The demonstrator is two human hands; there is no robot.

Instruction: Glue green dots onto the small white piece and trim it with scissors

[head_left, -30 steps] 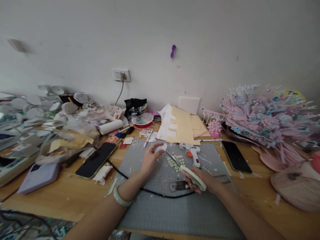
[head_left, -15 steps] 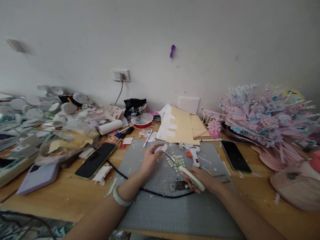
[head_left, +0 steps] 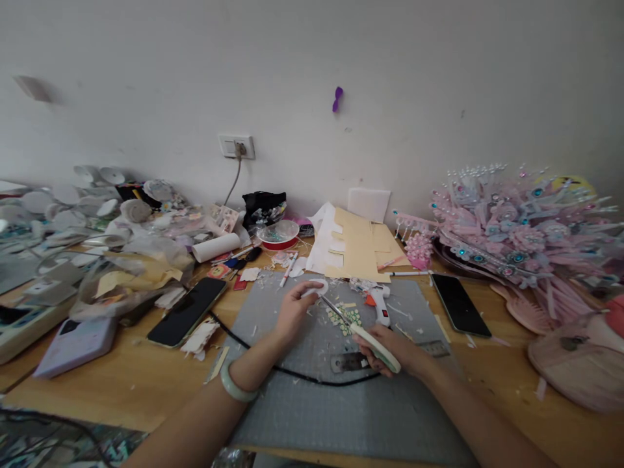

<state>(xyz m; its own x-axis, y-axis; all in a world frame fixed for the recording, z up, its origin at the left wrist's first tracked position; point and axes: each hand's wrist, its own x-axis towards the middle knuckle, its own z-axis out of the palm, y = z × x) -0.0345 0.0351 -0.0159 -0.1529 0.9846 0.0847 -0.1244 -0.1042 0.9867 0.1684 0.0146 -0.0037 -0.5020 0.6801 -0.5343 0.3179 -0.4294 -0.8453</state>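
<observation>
My left hand [head_left: 293, 311] pinches a small rounded white piece [head_left: 322, 285] between thumb and fingers, above the grey cutting mat [head_left: 312, 416]. My right hand [head_left: 402, 350] is wrapped round the pale handle of a pair of scissors [head_left: 377, 349]. Their metal blades point up and left, with the tips at the white piece. Whether the blades are apart is too small to tell. Under the blades lies a cluster of small green-and-white pieces [head_left: 351, 318]. A white glue gun [head_left: 382, 311] rests just beyond my right hand, and a metal ruler [head_left: 348, 362] lies partly beneath that hand.
A black cable [head_left: 312, 379] crosses the mat. Dark phones lie on the left [head_left: 188, 312] and right [head_left: 461, 304]. Cream card sheets [head_left: 358, 244] and a red-rimmed bowl [head_left: 277, 244] sit behind. Pink beaded ornaments [head_left: 517, 227] crowd the right, bagged pieces [head_left: 131, 273] the left.
The white piece has turned slightly in my left fingers and shows a different outline at the scissor tips. Both hands have stayed almost in place.
</observation>
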